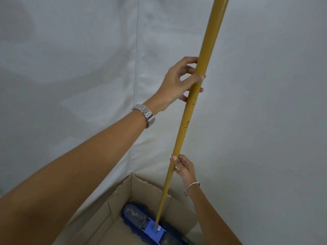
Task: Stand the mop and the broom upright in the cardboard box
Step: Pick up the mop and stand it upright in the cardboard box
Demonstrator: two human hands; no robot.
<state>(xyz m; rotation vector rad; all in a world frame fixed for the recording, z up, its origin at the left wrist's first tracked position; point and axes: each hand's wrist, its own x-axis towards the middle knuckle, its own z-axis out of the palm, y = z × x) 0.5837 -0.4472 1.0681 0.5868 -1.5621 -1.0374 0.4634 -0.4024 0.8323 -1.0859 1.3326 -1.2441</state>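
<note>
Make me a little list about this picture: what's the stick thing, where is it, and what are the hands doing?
tool: mop, yellow handle, blue head
mop head: down inside the box, on its floor
handle: nearly upright, leaning a bit
left hand: around the handle, higher up
right hand: gripping the handle lower down
wrists: watch on left, bracelet on right
broom: not in view
behind: white wall

Your mop [185, 124] has a smooth, faintly glossy mustard-yellow pole flecked with dark specks, a blue plastic bracket [153, 230] and a fuzzy dark blue fabric pad [134, 213]. The cardboard box [122, 195] is matt brown with a ragged torn rim. Your watch [146, 114] has a polished metal link band; the backdrop [70, 68] is matt white sheeting.
</note>
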